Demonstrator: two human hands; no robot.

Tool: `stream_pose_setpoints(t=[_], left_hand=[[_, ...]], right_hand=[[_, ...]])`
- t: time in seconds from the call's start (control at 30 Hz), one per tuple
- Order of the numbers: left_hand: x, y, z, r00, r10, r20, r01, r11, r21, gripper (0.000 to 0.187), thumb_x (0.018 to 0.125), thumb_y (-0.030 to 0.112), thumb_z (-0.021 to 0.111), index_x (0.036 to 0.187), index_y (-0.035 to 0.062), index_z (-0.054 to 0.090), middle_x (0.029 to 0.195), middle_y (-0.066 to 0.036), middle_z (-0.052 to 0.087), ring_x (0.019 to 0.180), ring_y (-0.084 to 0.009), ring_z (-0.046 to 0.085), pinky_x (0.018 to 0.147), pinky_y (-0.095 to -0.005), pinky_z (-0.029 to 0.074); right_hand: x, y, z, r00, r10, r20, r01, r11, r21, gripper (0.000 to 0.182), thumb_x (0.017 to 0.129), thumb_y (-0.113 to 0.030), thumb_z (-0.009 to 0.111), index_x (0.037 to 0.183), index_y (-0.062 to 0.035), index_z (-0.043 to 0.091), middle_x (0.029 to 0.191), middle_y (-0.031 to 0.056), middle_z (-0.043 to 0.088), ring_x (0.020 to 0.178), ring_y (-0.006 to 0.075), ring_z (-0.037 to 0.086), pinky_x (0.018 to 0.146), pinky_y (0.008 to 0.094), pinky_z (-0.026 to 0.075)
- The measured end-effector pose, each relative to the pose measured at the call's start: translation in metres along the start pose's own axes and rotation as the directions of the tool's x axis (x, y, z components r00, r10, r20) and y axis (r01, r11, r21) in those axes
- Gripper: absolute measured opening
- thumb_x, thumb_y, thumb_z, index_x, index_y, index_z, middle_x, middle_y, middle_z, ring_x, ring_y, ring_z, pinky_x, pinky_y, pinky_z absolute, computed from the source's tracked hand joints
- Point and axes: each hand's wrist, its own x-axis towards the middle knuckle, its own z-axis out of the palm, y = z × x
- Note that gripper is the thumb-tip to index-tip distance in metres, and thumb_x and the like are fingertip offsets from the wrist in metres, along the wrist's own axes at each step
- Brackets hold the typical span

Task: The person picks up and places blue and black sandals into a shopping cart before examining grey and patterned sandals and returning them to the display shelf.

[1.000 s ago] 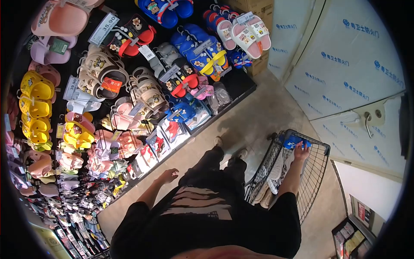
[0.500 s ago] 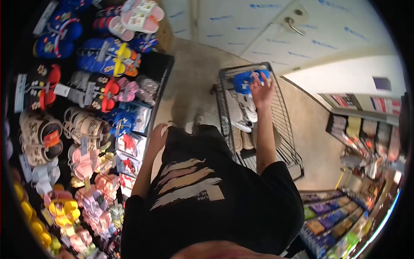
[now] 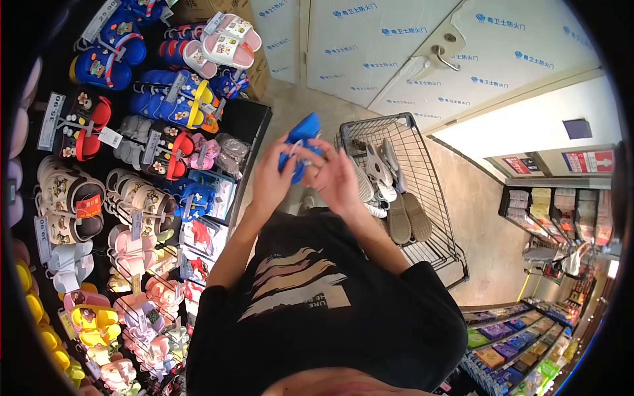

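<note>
Both hands are raised together in front of my black shirt, at a pair of blue slippers (image 3: 305, 130) with a small white piece on it. My left hand (image 3: 271, 177) grips the slippers from the left side, fingers closed round the edge. On the other side, my right hand (image 3: 335, 177) has its fingers bent against the blue surface near the white piece. The hands partly cover the slippers, so their full shape is hidden. Just right of my hands stands a wire shopping cart (image 3: 444, 224) holding white and grey shoes (image 3: 378, 168) and brown-soled footwear (image 3: 408, 218).
A display rack (image 3: 261, 119) of hanging slippers and clogs runs along my left. Ahead is a film-wrapped door (image 3: 370, 39) with a metal handle (image 3: 446, 59). Shelves of packaged goods (image 3: 515, 330) stand at the lower right.
My right hand has left the cart with the blue slippers and moved left. My left hand has risen from beside my hip to meet it, and both now hold the slippers.
</note>
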Motion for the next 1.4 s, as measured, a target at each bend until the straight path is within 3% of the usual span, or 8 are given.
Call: stream_pose_setpoints(t=[0.13,0.33,0.4,0.57,0.87,0.93,1.03,1.4], left_hand=[[-0.030,-0.020,-0.030,0.990,-0.082,-0.113,0.090,0.994,0.066,0.015,0.088,0.002,0.065,0.100,0.0007,0.056,0.122,-0.023,0.063,0.106,-0.0413,0.063,0.089,-0.0416,0.050],[-0.065,-0.044,-0.047,0.936,-0.249,-0.251,0.224,0.967,-0.123,0.008,0.093,-0.002,0.057,0.099,0.0002,0.052,0.125,-0.024,0.063,0.106,-0.0251,0.064,0.090,-0.0332,0.048],[-0.074,-0.051,-0.054,0.899,-0.330,-0.289,0.291,0.941,-0.171,0.007,0.095,0.000,0.056,0.101,0.0001,0.052,0.123,-0.021,0.064,0.103,-0.0211,0.062,0.090,-0.0308,0.047],[-0.080,-0.057,-0.070,0.812,-0.440,-0.384,0.287,0.873,-0.394,0.012,0.102,0.010,0.052,0.109,0.0006,0.052,0.102,-0.007,0.060,0.091,-0.0102,0.056,0.082,-0.0251,0.045],[-0.076,-0.046,-0.071,0.762,-0.439,-0.477,0.270,0.884,-0.382,0.012,0.101,0.011,0.053,0.109,0.0026,0.052,0.092,-0.003,0.055,0.083,-0.0072,0.049,0.075,-0.0228,0.042],[-0.077,-0.046,-0.073,0.756,-0.409,-0.511,0.216,0.893,-0.396,0.011,0.099,0.009,0.056,0.108,0.0023,0.053,0.092,-0.002,0.053,0.084,-0.0070,0.048,0.074,-0.0220,0.042],[-0.077,-0.059,-0.090,0.776,-0.383,-0.500,0.187,0.898,-0.398,0.009,0.101,0.008,0.053,0.108,0.0034,0.051,0.091,0.001,0.049,0.081,-0.0059,0.046,0.074,-0.0217,0.039],[-0.107,-0.088,-0.184,0.748,-0.329,-0.576,0.022,0.880,-0.474,0.034,0.096,-0.002,0.054,0.127,0.0005,0.042,0.125,-0.013,0.056,0.115,-0.0203,0.057,0.099,-0.0322,0.045]], right_hand=[[0.012,0.035,0.008,0.985,0.155,0.076,-0.159,0.987,0.039,0.055,0.103,-0.049,0.037,0.137,-0.0070,0.040,0.138,0.0157,0.054,0.072,0.0162,0.053,0.074,0.0323,0.045],[0.031,0.039,0.013,0.904,0.395,0.162,-0.386,0.919,-0.082,0.040,0.105,-0.029,0.043,0.137,-0.0051,0.041,0.131,0.0102,0.059,0.076,0.0140,0.058,0.078,0.0330,0.049],[0.036,0.028,0.004,0.947,0.259,0.190,-0.091,0.785,-0.613,0.036,0.105,-0.021,0.043,0.136,-0.0024,0.041,0.121,0.0109,0.064,0.083,0.0149,0.063,0.081,0.0318,0.051],[0.029,0.022,-0.047,0.952,0.304,-0.021,-0.225,0.654,-0.723,0.037,0.105,-0.015,0.045,0.137,0.0002,0.040,0.112,0.0188,0.066,0.093,0.0197,0.066,0.087,0.0328,0.053],[0.027,0.085,-0.047,0.990,0.141,0.015,-0.116,0.862,-0.493,0.052,0.102,-0.010,0.050,0.150,-0.0099,0.028,0.121,0.0110,0.062,0.109,0.0163,0.060,0.095,0.0328,0.047],[0.033,0.104,-0.067,0.974,0.203,0.096,-0.208,0.977,0.040,0.053,0.102,-0.008,0.048,0.152,-0.0115,0.029,0.137,0.0065,0.053,0.119,0.0154,0.053,0.098,0.0330,0.043],[0.046,0.104,-0.009,0.974,0.224,0.026,-0.215,0.957,-0.196,0.053,0.102,-0.005,0.042,0.152,-0.0095,0.027,0.151,0.0076,0.042,0.137,0.0234,0.043,0.111,0.0410,0.038],[0.165,0.130,0.097,0.968,0.248,0.049,-0.229,0.944,-0.238,0.043,0.101,-0.012,0.053,0.142,-0.0118,0.043,0.138,0.0027,0.055,0.126,0.0180,0.054,0.104,0.0368,0.045]])
